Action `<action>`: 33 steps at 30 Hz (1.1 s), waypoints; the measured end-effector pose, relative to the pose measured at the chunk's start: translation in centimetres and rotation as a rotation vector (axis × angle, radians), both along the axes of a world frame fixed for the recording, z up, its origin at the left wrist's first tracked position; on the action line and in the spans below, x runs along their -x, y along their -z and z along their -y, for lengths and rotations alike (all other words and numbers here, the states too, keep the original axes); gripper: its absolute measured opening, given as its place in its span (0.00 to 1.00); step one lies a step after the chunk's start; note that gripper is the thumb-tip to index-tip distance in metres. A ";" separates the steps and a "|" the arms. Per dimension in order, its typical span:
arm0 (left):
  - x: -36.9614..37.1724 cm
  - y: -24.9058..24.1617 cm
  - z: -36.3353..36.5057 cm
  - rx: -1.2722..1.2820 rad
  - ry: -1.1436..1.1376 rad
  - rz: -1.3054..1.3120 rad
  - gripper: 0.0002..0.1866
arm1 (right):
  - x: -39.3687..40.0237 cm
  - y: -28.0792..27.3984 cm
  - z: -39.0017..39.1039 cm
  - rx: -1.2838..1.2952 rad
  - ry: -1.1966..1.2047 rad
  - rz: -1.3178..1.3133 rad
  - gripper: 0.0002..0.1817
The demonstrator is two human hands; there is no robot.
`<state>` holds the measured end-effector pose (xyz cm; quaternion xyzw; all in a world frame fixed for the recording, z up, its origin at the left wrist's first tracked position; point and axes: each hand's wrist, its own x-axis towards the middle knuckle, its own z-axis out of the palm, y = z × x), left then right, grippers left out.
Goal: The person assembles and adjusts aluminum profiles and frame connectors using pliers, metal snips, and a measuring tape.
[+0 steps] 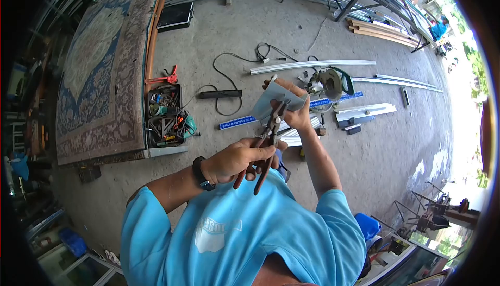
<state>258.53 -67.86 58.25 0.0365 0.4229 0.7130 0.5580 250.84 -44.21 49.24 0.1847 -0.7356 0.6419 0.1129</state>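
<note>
My left hand (237, 160), with a dark watch on the wrist, is closed round metal snips (274, 124) with reddish-brown handles. The handles are spread apart and point down towards my shirt. My right hand (298, 113) grips a thin grey sheet-metal piece (268, 100) with a bent flap. The jaws of the snips meet the lower edge of this piece; whether they bite into it cannot be made out. Both hands are close together in front of my chest, and some fingers of each are hidden.
A tool box (164, 114) stands beside a carpet-covered platform (104, 67) at left. Aluminium profiles (312, 65), a blue-marked bar (237, 123), a circular saw (329, 84), a power strip (221, 94) and cables lie on the floor. A person (439, 28) is far right.
</note>
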 end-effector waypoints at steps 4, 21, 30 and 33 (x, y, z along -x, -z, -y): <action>-0.2 -2.1 -0.4 -0.009 -0.004 0.014 0.25 | -0.5 0.0 0.1 -0.003 -0.031 -0.022 0.29; -1.0 -0.5 -1.0 -0.148 -0.040 0.233 0.23 | -1.1 -0.3 -0.2 -0.062 -0.024 -0.089 0.25; -0.8 -0.9 -0.9 -0.160 -0.042 0.246 0.24 | -1.0 -0.4 -0.2 -0.060 -0.025 -0.063 0.25; -0.8 -0.5 -1.0 -0.229 -0.040 0.307 0.22 | -0.7 0.2 -0.3 -0.067 -0.025 -0.088 0.25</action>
